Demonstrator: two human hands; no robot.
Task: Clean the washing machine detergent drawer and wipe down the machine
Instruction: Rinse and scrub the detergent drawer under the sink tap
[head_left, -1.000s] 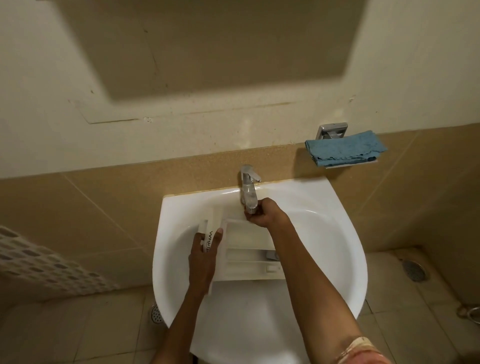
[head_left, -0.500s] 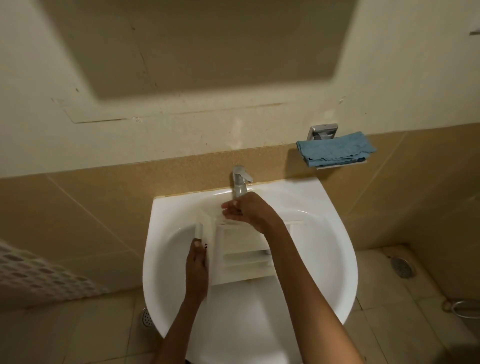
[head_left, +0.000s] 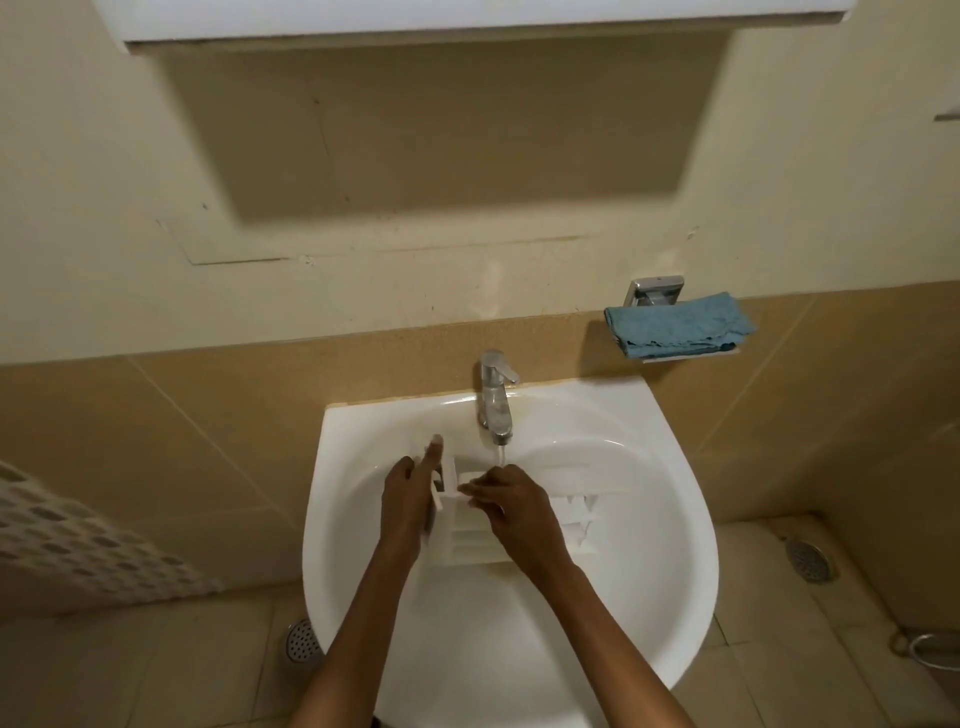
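Water (head_left: 500, 457) from the tap (head_left: 496, 400) falls onto the detergent drawer (head_left: 470, 540), held inside the sink (head_left: 649, 571) at centre frame. The left hand (head_left: 408, 499) grips its front panel, forefinger stretched out; the right hand (head_left: 511, 506) curls bent fingers over its far rim. A blue cloth (head_left: 678, 325) sits upper right.

drawer (head_left: 470, 543): middle hidden under right hand (head_left: 511, 506) | cabinet (head_left: 467, 21): cut off at top | basket (head_left: 52, 530): cut off left
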